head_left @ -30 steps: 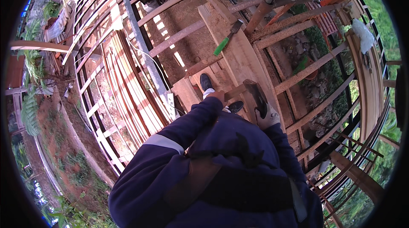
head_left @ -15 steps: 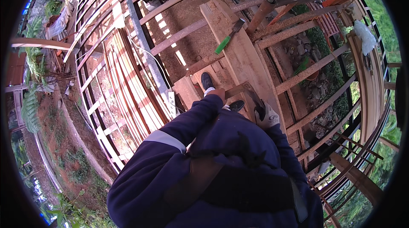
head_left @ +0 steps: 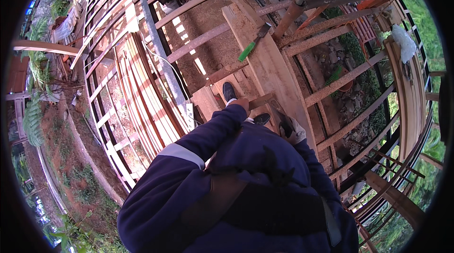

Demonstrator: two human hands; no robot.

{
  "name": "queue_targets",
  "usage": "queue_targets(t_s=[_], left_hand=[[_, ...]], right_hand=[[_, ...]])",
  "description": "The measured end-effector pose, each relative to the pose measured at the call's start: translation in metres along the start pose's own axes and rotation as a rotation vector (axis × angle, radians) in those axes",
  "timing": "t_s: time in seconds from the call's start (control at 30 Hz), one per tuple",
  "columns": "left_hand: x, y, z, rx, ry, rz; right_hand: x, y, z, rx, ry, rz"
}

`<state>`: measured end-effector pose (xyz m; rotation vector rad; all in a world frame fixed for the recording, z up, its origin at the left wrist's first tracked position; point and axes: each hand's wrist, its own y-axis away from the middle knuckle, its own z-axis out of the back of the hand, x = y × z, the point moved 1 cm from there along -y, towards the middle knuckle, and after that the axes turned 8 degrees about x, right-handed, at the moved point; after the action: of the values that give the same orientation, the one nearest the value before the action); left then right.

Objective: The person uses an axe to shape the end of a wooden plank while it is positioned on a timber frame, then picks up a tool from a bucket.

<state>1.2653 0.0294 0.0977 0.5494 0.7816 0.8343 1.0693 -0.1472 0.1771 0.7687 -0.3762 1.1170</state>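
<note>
Brown bar: a straight, flat-sided wooden length (head_left: 260, 101), mid-brown, running from the left hand toward the broad plank; its far end meets or overlaps the dark piece, and the join is too small to make out.
Dark piece: a longish, boxy thing (head_left: 282, 120), brown toward its top and nearly black lower down, slanting to the person's right; its exact kind cannot be told.
Left hand: bare (head_left: 242, 104), fingers closed around the near end of the brown bar, in front of the body.
Right hand: in a pale glove (head_left: 299, 133), wrapped against the lower end of the dark piece and holding it; some of its fingers are hidden.
Broad plank: pale wood (head_left: 280, 76), just beyond both hands, stretching away from the person.
Green-handled tool: lies on the plank (head_left: 247, 51), grey blade pointing away, well apart from both hands.
Underfoot: one dark shoe (head_left: 229, 91) shows beyond the left hand, another (head_left: 261, 119) below the bar, partly covered by the jacket (head_left: 265, 158).
Left side: a white power strip (head_left: 190, 116) beside a stack of slats (head_left: 142, 94).
Right side: a brown upright pipe (head_left: 288, 17) rises close to the plank's edge; a clear plastic bag (head_left: 403, 43) rests on stacked boards (head_left: 409, 97).
</note>
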Motion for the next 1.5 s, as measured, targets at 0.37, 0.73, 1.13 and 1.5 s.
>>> queue_targets(t_s=[0.37,0.73,1.13,1.5], left_hand=[[-0.006,0.006,0.012,0.069,0.014,-0.002],[-0.015,0.014,0.018,0.081,-0.029,0.057],[0.004,-0.003,-0.004,0.082,-0.003,0.026],[-0.009,0.007,0.005,0.095,-0.024,0.070]], right_hand=[[-0.003,-0.001,-0.010,-0.135,-0.030,0.054],[0.012,-0.007,0.003,-0.186,-0.072,0.161],[0.019,-0.018,0.011,0.266,0.236,-0.238],[0.010,-0.014,0.000,0.095,0.107,-0.093]])
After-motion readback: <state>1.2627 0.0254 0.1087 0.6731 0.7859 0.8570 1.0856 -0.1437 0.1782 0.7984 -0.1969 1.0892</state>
